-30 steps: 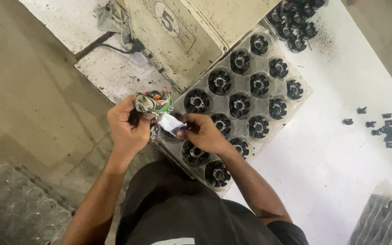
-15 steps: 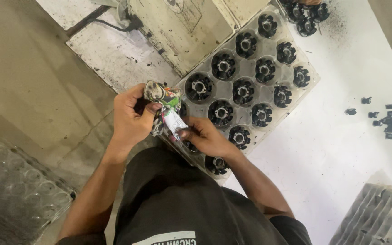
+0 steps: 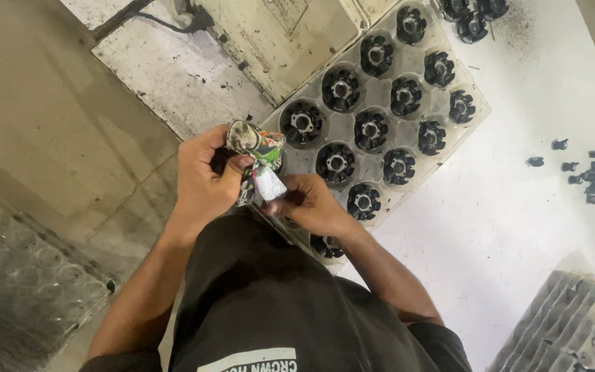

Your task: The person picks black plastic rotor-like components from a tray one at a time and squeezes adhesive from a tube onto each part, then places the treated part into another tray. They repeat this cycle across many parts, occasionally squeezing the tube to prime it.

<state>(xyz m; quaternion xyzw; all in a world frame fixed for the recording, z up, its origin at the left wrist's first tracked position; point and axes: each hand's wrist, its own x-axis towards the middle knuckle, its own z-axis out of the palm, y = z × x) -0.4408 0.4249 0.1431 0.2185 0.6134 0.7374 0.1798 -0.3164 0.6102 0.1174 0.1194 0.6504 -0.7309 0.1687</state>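
The left hand [image 3: 204,180] is curled around a small crumpled packet [image 3: 257,160] of glossy, brightly printed foil, thumb pressed over its top. The right hand [image 3: 309,205] pinches the packet's pale lower end between thumb and fingertips, so both hands grip it together, just at the near corner of a clear plastic tray [image 3: 480,114].

The tray is thin, moulded and shiny, with round pockets in rows; it lies slantwise on the counter [image 3: 518,227], whose white surface is smudged with dark dust. Most pockets hold round black parts [image 3: 335,162], ribbed around the rim with a pale metal hub in the middle. The right hand and wrist cover the pockets at the tray's near edge.

Beyond the tray's far side stands a scuffed cream metal housing [image 3: 284,34] with a dark cable beside it. To the right of the tray lies a scatter of small black pieces [image 3: 583,176], well apart from it. Further off to the right, nearer the person, sits a stack of clear trays [image 3: 573,324]; to the left of the person, more empty clear trays [image 3: 22,275] lie low down.
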